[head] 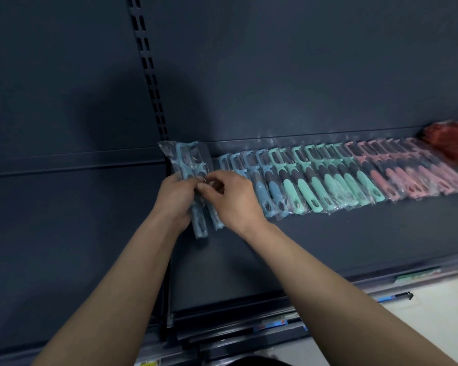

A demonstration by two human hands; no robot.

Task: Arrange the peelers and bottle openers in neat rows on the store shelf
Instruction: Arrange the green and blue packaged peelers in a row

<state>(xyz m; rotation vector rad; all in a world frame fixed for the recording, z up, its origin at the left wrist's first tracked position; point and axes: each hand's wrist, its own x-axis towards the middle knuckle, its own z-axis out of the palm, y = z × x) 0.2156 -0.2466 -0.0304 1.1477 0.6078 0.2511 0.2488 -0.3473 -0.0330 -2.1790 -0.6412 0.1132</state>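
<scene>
Left hand [175,199] holds the blue peelers [189,157], right hand [234,199] pinches one; slick wrappers could slip, disturbing the row [328,175] rightward.

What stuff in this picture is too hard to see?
Head view:
- Red packets: blurred, cut off by the right edge; what they are is unclear.
- Held blue peelers: middles hidden by left hand and right hand; count unclear.
- Shelf labels: too small to read.

Peelers [315,178] blue, mint, pink; shelf [328,239] dark grey
</scene>
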